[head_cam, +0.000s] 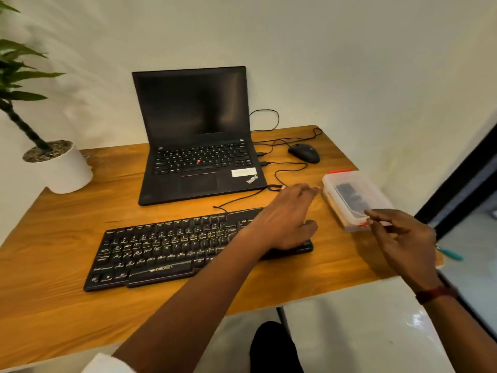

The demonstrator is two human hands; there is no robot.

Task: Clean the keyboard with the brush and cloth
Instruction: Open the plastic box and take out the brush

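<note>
1. Nearest: right hand (403,238) at the tabletop's (53,305) right edge, fingers (382,214) spread and loosely curled, empty, tips right at the near end of a clear plastic box (352,200) with red clips.
2. Left hand (287,216) stretched across the right end of the black keyboard (161,249), palm down, fingers apart, holding nothing. Tips pointed at the box's far-left corner, close but can't tell if touching.
3. Keyboard flat on the tabletop, centre, cable trailing back toward the laptop. Untouched by any cleaning gear so far.
4. Box just right of the keyboard, lid on. Something dark inside, too blurry to name. Probably the brush and cloth, only a guess since neither shows anywhere else.
5. Further back: black ThinkPad laptop (199,146) open with screen dark, black mouse (304,153) to its right, potted plant (53,162) far left.
6. Step in hand, looks like: getting the box open, both hands closing in. Cleaning itself not started.
7. Next move calls for: steadying the box with one hand, popping the red clips, lifting the lid, pulling out the brush first.
</note>
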